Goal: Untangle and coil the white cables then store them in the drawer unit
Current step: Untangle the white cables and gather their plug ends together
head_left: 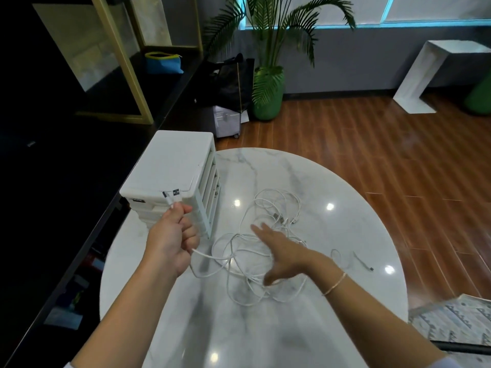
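Observation:
A tangle of white cables point(265, 229) lies in the middle of the round marble table point(345, 235). My left hand point(172, 237) is raised in front of the white drawer unit point(172, 166) and is shut on two cable ends, whose plugs point(171, 197) stick up above my fingers; their cords trail down to the tangle. My right hand point(279, 248) hovers over the tangle with its fingers spread and blurred, holding nothing. The drawer unit stands at the table's left edge with its drawers closed. A separate short cable point(362, 261) lies to the right.
A black counter point(66, 208) runs along the left side of the table. Beyond the table are wooden floor, a potted palm point(268, 94), a black bag and a small case. A patterned seat point(457, 322) is at the lower right.

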Demonstrator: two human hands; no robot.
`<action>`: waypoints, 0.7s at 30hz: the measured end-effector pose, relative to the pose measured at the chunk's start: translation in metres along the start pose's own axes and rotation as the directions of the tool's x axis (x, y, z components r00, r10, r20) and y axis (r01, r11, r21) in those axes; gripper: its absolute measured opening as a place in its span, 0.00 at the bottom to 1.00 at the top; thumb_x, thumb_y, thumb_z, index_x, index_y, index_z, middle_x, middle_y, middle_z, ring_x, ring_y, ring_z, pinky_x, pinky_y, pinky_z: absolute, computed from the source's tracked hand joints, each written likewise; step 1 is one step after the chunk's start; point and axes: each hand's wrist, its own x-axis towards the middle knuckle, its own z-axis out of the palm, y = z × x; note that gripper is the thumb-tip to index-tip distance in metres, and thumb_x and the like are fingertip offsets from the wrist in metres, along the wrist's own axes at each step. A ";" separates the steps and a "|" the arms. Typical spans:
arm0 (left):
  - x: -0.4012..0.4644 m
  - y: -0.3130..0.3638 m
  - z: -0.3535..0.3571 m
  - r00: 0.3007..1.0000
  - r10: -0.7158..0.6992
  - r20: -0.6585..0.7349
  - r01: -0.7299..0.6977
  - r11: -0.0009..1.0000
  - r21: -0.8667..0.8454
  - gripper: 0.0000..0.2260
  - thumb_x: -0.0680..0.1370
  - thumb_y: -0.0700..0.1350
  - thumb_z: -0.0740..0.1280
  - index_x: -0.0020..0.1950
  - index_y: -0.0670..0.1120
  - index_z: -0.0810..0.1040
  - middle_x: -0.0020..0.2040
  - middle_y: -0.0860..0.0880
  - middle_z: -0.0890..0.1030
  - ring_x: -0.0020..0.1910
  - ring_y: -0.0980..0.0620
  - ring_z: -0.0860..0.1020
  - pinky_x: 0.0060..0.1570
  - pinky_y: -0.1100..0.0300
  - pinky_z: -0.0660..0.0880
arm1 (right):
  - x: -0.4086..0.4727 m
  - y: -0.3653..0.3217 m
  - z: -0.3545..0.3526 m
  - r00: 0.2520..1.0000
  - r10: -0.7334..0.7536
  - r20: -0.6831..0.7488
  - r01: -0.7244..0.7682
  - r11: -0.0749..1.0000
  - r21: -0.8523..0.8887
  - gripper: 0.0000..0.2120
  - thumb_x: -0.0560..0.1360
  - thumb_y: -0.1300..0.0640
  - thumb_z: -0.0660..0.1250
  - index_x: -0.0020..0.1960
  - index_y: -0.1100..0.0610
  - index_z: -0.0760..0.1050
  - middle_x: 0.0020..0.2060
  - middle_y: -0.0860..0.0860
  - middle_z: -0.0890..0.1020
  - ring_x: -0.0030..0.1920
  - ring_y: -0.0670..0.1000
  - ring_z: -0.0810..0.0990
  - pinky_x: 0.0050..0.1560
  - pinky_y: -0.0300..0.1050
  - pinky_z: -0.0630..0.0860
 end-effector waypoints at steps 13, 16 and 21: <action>0.014 0.020 -0.041 0.976 0.181 -0.120 -0.168 0.980 0.109 0.14 0.84 0.47 0.53 0.41 0.46 0.69 0.18 0.57 0.59 0.16 0.61 0.55 0.16 0.71 0.52 | -0.008 -0.035 0.059 0.981 -0.095 0.167 0.042 0.955 0.295 0.16 0.78 0.46 0.61 0.33 0.49 0.70 0.31 0.51 0.82 0.30 0.38 0.76 0.47 0.37 0.73; 0.023 0.027 -0.062 0.957 0.216 -0.193 -0.194 0.973 0.128 0.15 0.84 0.48 0.53 0.40 0.47 0.70 0.18 0.57 0.59 0.16 0.61 0.55 0.16 0.70 0.52 | -0.022 -0.017 0.072 0.985 -0.005 0.175 -0.067 0.911 0.407 0.13 0.78 0.47 0.62 0.35 0.47 0.72 0.22 0.44 0.76 0.24 0.39 0.75 0.35 0.30 0.71; 0.031 0.020 -0.081 0.927 0.301 -0.223 -0.232 0.928 0.292 0.15 0.83 0.47 0.53 0.39 0.48 0.70 0.19 0.57 0.60 0.17 0.60 0.55 0.18 0.71 0.53 | -0.023 -0.002 0.099 0.997 0.056 0.060 -0.070 0.959 0.275 0.09 0.78 0.47 0.61 0.46 0.51 0.76 0.41 0.50 0.81 0.43 0.46 0.78 0.47 0.40 0.68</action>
